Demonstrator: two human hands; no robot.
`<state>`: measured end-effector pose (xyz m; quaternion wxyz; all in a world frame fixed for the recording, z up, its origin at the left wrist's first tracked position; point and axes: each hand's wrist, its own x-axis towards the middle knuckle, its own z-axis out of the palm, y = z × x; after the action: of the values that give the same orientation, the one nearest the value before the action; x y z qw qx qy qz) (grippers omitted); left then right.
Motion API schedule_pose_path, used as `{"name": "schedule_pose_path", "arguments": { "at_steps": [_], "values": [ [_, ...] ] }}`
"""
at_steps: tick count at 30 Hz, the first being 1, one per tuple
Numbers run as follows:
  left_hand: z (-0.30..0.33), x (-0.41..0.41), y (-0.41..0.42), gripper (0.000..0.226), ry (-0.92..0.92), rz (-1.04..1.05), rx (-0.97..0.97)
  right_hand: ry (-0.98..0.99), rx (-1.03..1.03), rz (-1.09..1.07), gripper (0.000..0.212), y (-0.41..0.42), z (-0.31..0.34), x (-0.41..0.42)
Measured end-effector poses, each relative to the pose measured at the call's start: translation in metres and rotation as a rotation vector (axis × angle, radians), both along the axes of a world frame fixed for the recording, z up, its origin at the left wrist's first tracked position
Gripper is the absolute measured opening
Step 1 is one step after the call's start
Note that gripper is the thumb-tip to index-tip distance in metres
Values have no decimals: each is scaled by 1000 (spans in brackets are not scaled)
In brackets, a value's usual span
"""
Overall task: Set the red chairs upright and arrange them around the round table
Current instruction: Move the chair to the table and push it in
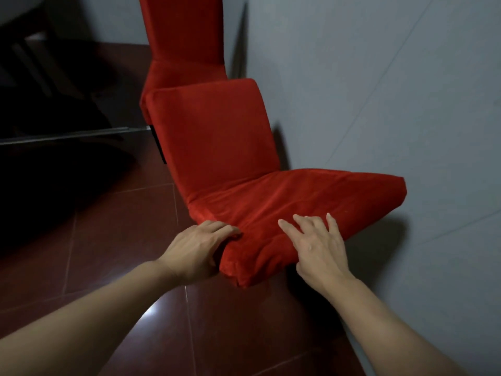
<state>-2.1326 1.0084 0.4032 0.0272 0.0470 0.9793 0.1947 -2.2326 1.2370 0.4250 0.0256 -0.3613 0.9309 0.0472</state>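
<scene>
Head view, red chair [244, 191] tipped over, long axis along wall [379, 104]

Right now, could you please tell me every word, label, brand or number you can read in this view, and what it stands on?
None: no text, label, brand or number shows anywhere.
The near red chair, gripped by the left hand and touched by the right hand, is plain fabric.
The far red chair, grey wall and tiled floor are unmarked.

Chair [244, 185] against wall [379, 104], right.
</scene>
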Motion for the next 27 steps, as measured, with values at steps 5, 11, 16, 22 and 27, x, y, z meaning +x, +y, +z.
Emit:
{"name": "schedule_pose_path", "arguments": {
  "at_steps": [5,11,16,22,27],
  "values": [
    [33,-10,35,102,-263,-15,-178,-52,7,60,79,2,12,-9],
    [45,-29,97,88,-341,271,-327,-73,9,125,80,6,10,-21],
    [45,-47,125,57,-329,352,-423,-45,-24,136,83,12,8,-36],
    [50,-39,121,35,-246,291,-400,-22,130,125,63,31,19,-68],
    [54,-24,109,40,-215,321,-430,39,127,230,29,25,27,-52]
  ]
}}
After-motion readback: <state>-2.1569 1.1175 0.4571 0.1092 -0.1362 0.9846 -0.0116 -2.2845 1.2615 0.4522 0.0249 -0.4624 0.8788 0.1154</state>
